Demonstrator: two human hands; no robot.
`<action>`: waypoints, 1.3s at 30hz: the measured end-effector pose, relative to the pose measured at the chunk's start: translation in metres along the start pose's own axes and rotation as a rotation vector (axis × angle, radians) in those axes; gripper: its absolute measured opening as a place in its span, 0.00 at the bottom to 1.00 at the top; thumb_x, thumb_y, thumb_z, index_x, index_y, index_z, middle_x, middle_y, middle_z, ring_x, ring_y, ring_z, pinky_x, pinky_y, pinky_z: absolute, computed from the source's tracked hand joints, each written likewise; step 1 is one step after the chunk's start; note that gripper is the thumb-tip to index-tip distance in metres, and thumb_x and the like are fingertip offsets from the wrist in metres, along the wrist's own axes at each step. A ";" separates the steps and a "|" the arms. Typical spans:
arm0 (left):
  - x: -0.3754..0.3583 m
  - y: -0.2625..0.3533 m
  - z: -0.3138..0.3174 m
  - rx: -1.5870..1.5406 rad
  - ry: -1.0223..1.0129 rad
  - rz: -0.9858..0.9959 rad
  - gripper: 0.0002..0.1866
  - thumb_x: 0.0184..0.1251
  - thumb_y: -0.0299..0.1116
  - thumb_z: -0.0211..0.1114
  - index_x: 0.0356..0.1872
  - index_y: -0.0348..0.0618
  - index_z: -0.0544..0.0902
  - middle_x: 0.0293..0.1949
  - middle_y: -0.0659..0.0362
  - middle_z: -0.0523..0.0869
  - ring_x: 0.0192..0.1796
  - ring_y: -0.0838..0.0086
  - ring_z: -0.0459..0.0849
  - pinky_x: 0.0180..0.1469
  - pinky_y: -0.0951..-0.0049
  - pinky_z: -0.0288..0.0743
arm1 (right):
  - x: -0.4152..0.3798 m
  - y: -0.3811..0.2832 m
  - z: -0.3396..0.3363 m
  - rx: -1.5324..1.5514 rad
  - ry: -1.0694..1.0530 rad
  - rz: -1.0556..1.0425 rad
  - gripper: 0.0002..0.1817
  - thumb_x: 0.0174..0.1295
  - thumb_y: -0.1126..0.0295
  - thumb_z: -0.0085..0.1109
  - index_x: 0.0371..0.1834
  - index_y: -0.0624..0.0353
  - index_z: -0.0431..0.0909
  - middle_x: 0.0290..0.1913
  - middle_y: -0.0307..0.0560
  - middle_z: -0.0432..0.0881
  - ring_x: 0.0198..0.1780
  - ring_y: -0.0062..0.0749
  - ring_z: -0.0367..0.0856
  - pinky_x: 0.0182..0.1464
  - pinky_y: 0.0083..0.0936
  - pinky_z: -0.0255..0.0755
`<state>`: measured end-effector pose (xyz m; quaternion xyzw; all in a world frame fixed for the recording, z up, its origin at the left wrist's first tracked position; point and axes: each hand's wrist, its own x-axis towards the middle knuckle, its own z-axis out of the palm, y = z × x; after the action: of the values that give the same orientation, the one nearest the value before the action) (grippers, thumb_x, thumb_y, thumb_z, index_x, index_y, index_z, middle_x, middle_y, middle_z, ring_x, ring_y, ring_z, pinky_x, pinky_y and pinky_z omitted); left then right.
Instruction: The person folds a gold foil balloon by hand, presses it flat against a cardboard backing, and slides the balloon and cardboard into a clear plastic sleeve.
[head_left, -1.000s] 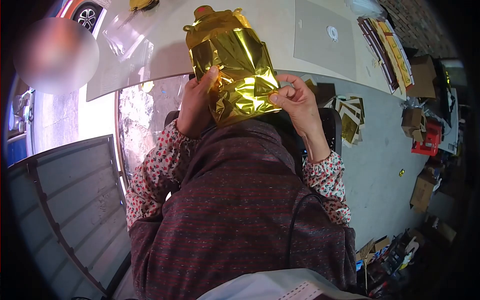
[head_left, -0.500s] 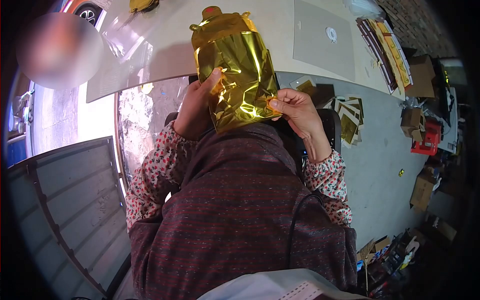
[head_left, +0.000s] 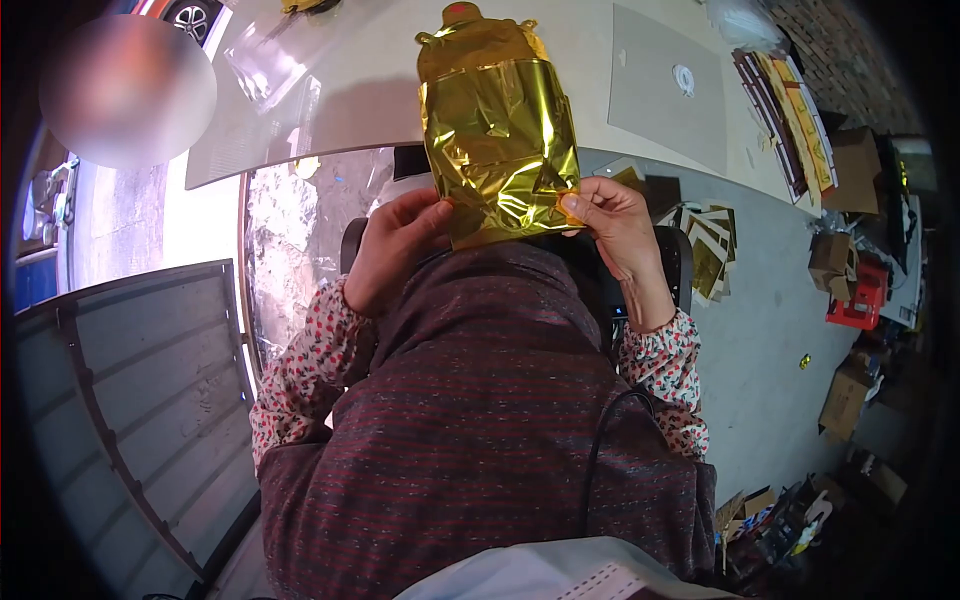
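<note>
A shiny gold foil sheet (head_left: 500,130) covers most of a gold, bottle-shaped piece (head_left: 482,45) whose narrow top and two side tabs stick out above it. The foil is creased toward its lower end, which hangs over the table edge above my lap. My left hand (head_left: 400,235) pinches the foil's lower left corner between thumb and fingers. At the lower right edge, my right hand (head_left: 612,220) grips the foil with the thumb on top. The fingers under the foil are hidden on both sides.
The pale table (head_left: 370,120) carries clear plastic (head_left: 262,70), a grey sheet (head_left: 655,100) with a white ring (head_left: 683,80), and stacked printed strips (head_left: 790,130). Gold-and-white cut pieces (head_left: 712,250) lie low at right. Boxes and a red crate (head_left: 860,298) stand beyond; a metal panel (head_left: 150,400) is at left.
My left hand has slid down the foil's left side to its lower corner. The foil now lies straighter and less tilted. My right hand keeps its hold; the whole view has shifted slightly.
</note>
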<state>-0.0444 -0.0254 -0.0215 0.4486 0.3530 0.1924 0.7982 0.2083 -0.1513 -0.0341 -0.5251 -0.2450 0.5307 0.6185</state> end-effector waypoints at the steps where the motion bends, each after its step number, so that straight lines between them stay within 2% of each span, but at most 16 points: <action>1: -0.003 0.000 0.001 0.030 0.035 0.011 0.20 0.79 0.40 0.60 0.59 0.32 0.79 0.51 0.56 0.87 0.51 0.74 0.86 0.52 0.74 0.81 | 0.000 0.000 0.001 0.004 0.001 -0.004 0.04 0.67 0.75 0.67 0.41 0.63 0.85 0.34 0.39 0.87 0.33 0.17 0.83 0.35 0.18 0.80; 2: -0.005 0.001 0.001 0.061 0.069 0.023 0.20 0.79 0.40 0.61 0.59 0.32 0.79 0.50 0.57 0.87 0.50 0.75 0.87 0.51 0.75 0.81 | 0.000 0.000 0.001 0.007 0.001 -0.008 0.04 0.67 0.75 0.67 0.41 0.63 0.85 0.34 0.39 0.87 0.33 0.17 0.83 0.35 0.18 0.80; 5: 0.003 -0.009 -0.015 -0.247 -0.049 0.028 0.17 0.78 0.37 0.61 0.57 0.34 0.81 0.47 0.59 0.88 0.48 0.77 0.86 0.50 0.76 0.81 | 0.001 0.000 0.000 0.016 0.004 -0.009 0.04 0.67 0.75 0.67 0.41 0.63 0.85 0.34 0.39 0.86 0.33 0.17 0.82 0.35 0.18 0.80; 8: 0.005 0.001 0.000 -0.244 0.112 -0.031 0.14 0.78 0.35 0.62 0.54 0.37 0.82 0.44 0.61 0.87 0.45 0.78 0.86 0.49 0.75 0.82 | 0.000 0.001 0.000 0.020 0.012 -0.008 0.04 0.67 0.74 0.67 0.41 0.63 0.85 0.33 0.39 0.86 0.33 0.17 0.82 0.35 0.19 0.81; 11: 0.010 0.003 0.004 -0.159 0.108 0.029 0.12 0.77 0.34 0.62 0.51 0.38 0.83 0.44 0.62 0.87 0.43 0.79 0.86 0.48 0.74 0.83 | 0.001 0.001 0.001 0.017 0.019 -0.012 0.04 0.67 0.74 0.67 0.41 0.63 0.85 0.33 0.39 0.86 0.33 0.18 0.82 0.35 0.20 0.82; 14: 0.013 0.002 0.003 -0.162 0.122 0.040 0.12 0.77 0.33 0.63 0.51 0.35 0.82 0.45 0.57 0.88 0.45 0.74 0.87 0.49 0.71 0.85 | 0.001 0.001 0.000 0.011 0.013 -0.007 0.04 0.67 0.74 0.67 0.41 0.63 0.85 0.33 0.39 0.86 0.33 0.18 0.83 0.35 0.21 0.82; 17: 0.018 -0.001 -0.002 -0.153 0.112 0.038 0.08 0.76 0.32 0.63 0.46 0.37 0.82 0.43 0.58 0.88 0.44 0.74 0.87 0.50 0.70 0.85 | 0.002 0.000 0.002 0.004 0.007 -0.004 0.04 0.67 0.74 0.67 0.42 0.62 0.85 0.33 0.39 0.86 0.33 0.18 0.83 0.35 0.21 0.82; 20: 0.018 0.003 0.004 -0.188 0.099 0.038 0.07 0.76 0.31 0.63 0.43 0.37 0.81 0.42 0.58 0.87 0.43 0.75 0.87 0.49 0.72 0.84 | 0.001 -0.001 0.003 0.012 0.009 -0.003 0.04 0.68 0.74 0.67 0.41 0.62 0.85 0.34 0.39 0.86 0.33 0.18 0.83 0.36 0.21 0.82; 23: 0.022 -0.004 0.003 -0.228 0.070 0.068 0.06 0.74 0.32 0.66 0.43 0.39 0.82 0.39 0.63 0.86 0.41 0.81 0.85 0.45 0.75 0.84 | 0.000 0.000 0.003 0.016 0.007 -0.005 0.04 0.68 0.73 0.67 0.41 0.62 0.85 0.34 0.39 0.86 0.34 0.17 0.83 0.36 0.21 0.82; 26: 0.030 -0.016 -0.002 -0.270 0.072 0.201 0.04 0.74 0.28 0.65 0.42 0.39 0.81 0.38 0.64 0.85 0.41 0.82 0.85 0.45 0.77 0.82 | 0.000 0.000 0.004 0.024 0.010 -0.007 0.04 0.68 0.73 0.67 0.40 0.61 0.85 0.34 0.39 0.86 0.34 0.17 0.83 0.36 0.21 0.82; 29: 0.030 -0.018 0.006 -0.164 0.092 0.424 0.03 0.74 0.25 0.64 0.44 0.39 0.81 0.39 0.64 0.85 0.41 0.83 0.84 0.47 0.79 0.80 | -0.001 0.000 0.007 0.031 0.013 -0.005 0.03 0.67 0.73 0.67 0.40 0.61 0.85 0.33 0.38 0.86 0.33 0.17 0.83 0.35 0.21 0.82; 35: 0.018 -0.008 0.010 -0.118 0.158 0.306 0.07 0.75 0.29 0.64 0.46 0.37 0.84 0.40 0.63 0.87 0.42 0.85 0.82 0.46 0.81 0.77 | 0.000 0.002 0.007 0.034 0.020 -0.009 0.03 0.67 0.73 0.67 0.39 0.61 0.84 0.32 0.38 0.86 0.32 0.16 0.82 0.35 0.21 0.83; 39: 0.016 0.007 0.011 -0.027 0.147 0.320 0.08 0.75 0.32 0.66 0.45 0.36 0.85 0.38 0.64 0.87 0.40 0.85 0.82 0.44 0.82 0.76 | 0.001 0.002 0.007 0.035 0.017 -0.015 0.03 0.67 0.73 0.68 0.38 0.61 0.84 0.32 0.37 0.85 0.32 0.16 0.82 0.35 0.21 0.83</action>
<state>-0.0255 -0.0182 -0.0176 0.4730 0.3320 0.3539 0.7354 0.2016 -0.1479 -0.0340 -0.5170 -0.2344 0.5255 0.6338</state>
